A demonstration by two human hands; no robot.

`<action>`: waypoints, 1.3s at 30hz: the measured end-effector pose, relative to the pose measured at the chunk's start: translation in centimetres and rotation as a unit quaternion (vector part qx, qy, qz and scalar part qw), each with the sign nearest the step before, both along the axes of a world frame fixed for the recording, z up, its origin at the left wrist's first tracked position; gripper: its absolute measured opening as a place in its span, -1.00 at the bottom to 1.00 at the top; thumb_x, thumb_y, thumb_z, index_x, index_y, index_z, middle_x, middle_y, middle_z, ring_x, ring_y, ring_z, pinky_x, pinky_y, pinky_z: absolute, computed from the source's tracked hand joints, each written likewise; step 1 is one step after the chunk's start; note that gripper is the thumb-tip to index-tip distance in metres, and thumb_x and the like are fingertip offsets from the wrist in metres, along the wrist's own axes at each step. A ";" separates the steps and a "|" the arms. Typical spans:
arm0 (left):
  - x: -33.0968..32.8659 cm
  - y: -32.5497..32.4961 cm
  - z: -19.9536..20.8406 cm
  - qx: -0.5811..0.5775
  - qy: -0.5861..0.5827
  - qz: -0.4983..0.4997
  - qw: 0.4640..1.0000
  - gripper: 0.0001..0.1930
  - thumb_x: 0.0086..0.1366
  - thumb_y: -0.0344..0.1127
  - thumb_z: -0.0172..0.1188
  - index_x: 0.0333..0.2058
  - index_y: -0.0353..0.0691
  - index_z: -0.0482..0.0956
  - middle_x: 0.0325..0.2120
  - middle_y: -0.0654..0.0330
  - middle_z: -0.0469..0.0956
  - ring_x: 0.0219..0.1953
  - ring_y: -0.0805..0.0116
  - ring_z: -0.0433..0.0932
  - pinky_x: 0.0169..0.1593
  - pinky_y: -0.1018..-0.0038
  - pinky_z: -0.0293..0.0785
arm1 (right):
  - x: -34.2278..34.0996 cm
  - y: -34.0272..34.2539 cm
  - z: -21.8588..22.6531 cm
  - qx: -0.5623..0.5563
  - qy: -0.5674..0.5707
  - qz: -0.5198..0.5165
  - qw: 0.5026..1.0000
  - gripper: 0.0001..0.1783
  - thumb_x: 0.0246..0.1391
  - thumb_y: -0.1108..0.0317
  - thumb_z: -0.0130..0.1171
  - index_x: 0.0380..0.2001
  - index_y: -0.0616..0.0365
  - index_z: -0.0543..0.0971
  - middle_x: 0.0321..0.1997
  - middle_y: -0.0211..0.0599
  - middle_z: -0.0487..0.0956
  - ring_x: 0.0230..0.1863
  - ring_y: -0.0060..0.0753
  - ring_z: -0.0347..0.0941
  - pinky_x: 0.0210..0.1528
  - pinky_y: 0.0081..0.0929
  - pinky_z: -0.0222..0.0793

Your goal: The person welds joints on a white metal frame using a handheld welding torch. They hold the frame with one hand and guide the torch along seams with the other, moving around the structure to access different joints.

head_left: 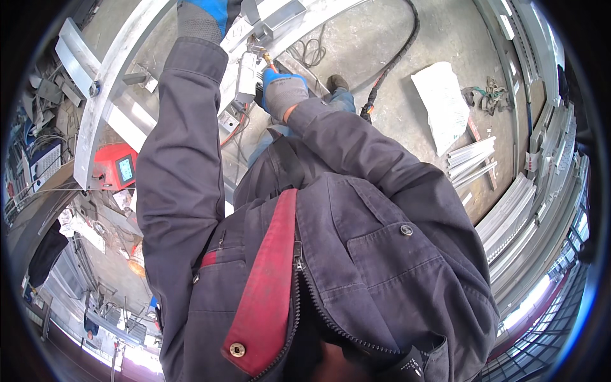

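Note:
My left hand (202, 22), in a blue and grey glove, reaches up at the top edge by the pale metal frame (143, 28). Its fingers are partly cut off, so its grip cannot be made out. My right hand (284, 92), gloved alike, is closed round a torch-like tool (270, 62) with an orange and brass-coloured front end; the glove hides most of its handle. Just left of that hand is a light grey metal block (247, 77). Above it, a grey metal bracket (283, 14) lies on the frame.
A red machine with a small screen (116, 167) stands at the left. A thick black cable (396, 63) crosses the floor. To the right lie a white sack (440, 105), metal strips (471, 159) and stacked long profiles (515, 219). Scrap metal (54, 95) fills the far left.

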State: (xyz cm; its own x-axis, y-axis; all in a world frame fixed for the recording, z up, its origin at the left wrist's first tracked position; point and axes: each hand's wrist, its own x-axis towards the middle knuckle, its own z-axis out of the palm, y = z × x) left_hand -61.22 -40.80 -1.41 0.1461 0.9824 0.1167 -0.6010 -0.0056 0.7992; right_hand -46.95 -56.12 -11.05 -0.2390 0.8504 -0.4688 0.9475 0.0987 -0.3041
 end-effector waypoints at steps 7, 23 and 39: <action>0.3 0.1 -0.2 -0.006 0.020 0.023 1.000 -0.30 -0.14 -0.87 0.21 0.11 -0.60 0.41 -0.12 -0.04 0.54 -0.06 0.19 0.60 0.05 0.44 0.58 | -0.2 0.0 0.1 0.000 -0.006 -0.011 1.000 -0.77 0.18 0.24 0.15 -0.23 0.09 0.70 -0.34 -0.10 0.74 -0.25 -0.09 0.73 -0.19 -0.11 0.54; 0.9 -0.4 0.1 -0.003 0.193 0.116 0.974 -0.52 0.11 -0.70 0.35 0.05 -0.46 0.51 -0.17 0.09 0.63 -0.12 0.31 0.65 0.02 0.48 0.58 | -0.2 0.0 0.8 -0.017 -0.019 0.000 1.000 -0.78 0.17 0.22 0.17 -0.25 0.01 0.74 -0.28 -0.17 0.75 -0.21 -0.11 0.73 -0.21 -0.11 0.52; 1.0 -0.3 0.4 0.010 0.220 0.118 0.968 -0.55 0.17 -0.52 0.44 0.03 -0.42 0.53 -0.23 0.19 0.61 -0.23 0.42 0.60 -0.09 0.55 0.54 | 0.4 -0.6 0.7 -0.051 -0.034 -0.015 0.998 -0.66 0.20 0.22 0.16 0.00 0.02 0.67 -0.07 -0.19 0.73 -0.06 -0.13 0.70 -0.16 -0.16 0.59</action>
